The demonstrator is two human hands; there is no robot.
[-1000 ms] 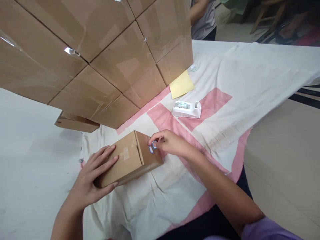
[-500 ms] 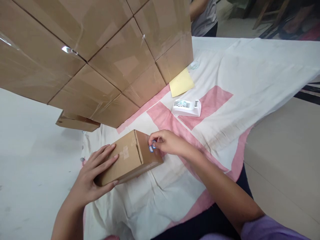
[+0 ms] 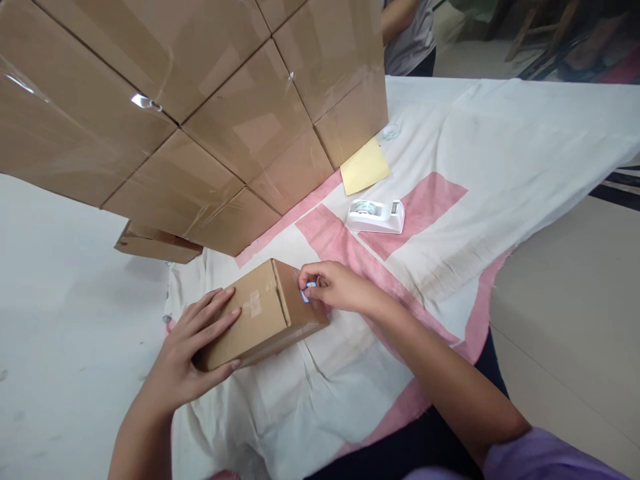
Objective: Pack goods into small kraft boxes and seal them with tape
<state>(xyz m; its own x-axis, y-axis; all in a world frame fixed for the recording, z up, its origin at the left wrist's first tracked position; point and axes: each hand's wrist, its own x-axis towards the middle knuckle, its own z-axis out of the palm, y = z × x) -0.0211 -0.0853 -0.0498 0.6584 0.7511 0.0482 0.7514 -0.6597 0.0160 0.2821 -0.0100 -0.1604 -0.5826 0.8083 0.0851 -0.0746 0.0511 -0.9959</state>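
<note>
A small brown cardboard box (image 3: pixel 257 303) lies on the cloth in front of me, with a patch of clear tape on its top. My left hand (image 3: pixel 193 350) grips its near left end, fingers spread over the top and thumb along the side. At the opposite end face, my right hand (image 3: pixel 333 285) pinches a small blue-and-white sticker (image 3: pixel 305 293) against the cardboard. The fingertips partly cover that sticker, so I cannot tell how much of it is stuck down.
Large taped cartons (image 3: pixel 240 127) form a wall at the back left, with a flatter carton (image 3: pixel 157 243) beside them. A white tape dispenser (image 3: pixel 377 217), a yellow paper (image 3: pixel 365 168) and a tape roll (image 3: pixel 391 131) lie on the pink-and-white cloth (image 3: pixel 440 273). Another person (image 3: pixel 410 40) stands beyond.
The whole view has shifted slightly. Both hands keep their places on the box, and the right fingers still pinch the sticker at its end face.
</note>
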